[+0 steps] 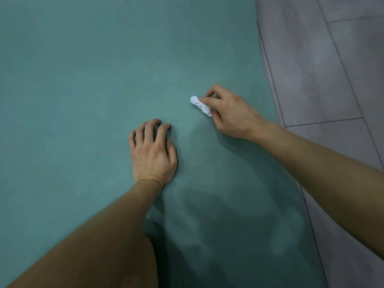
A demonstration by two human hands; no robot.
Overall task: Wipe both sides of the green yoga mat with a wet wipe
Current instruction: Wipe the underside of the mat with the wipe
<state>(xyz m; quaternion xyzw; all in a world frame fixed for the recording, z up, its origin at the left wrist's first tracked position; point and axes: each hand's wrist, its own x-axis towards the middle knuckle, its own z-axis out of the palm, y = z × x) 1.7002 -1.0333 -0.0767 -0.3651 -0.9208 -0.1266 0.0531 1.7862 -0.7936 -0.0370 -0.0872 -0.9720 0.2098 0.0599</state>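
Bare left forearm [99, 235] fills the lower left of the frame, closest to the lens, running up toward the centre. At its end, the left hand [152, 151] is planted palm-down on the green yoga mat [83, 80], fingers spread and curled so the tips dig into the surface, gripping nothing, just pressing. A soft shadow falls on the mat at the bottom centre, right beside that arm.

From the lower right edge, the right forearm [324, 163] crosses above the mat's edge toward the middle. The right hand [228, 113] sits just right of centre, a little farther off than the left, fingers pinched closed around a bunched white wet wipe [200, 105]. The wad pokes out from the fingertips on the left side of the hand and looks to be touching the mat. The two hands are near each other but apart.

The mat spreads across nearly the whole frame, flat, teal-green, reaching the top and left edges. Its right edge curves down the right side, and beyond it, in the upper right, lies a grey tiled floor [322, 59] with thin dark grout lines.
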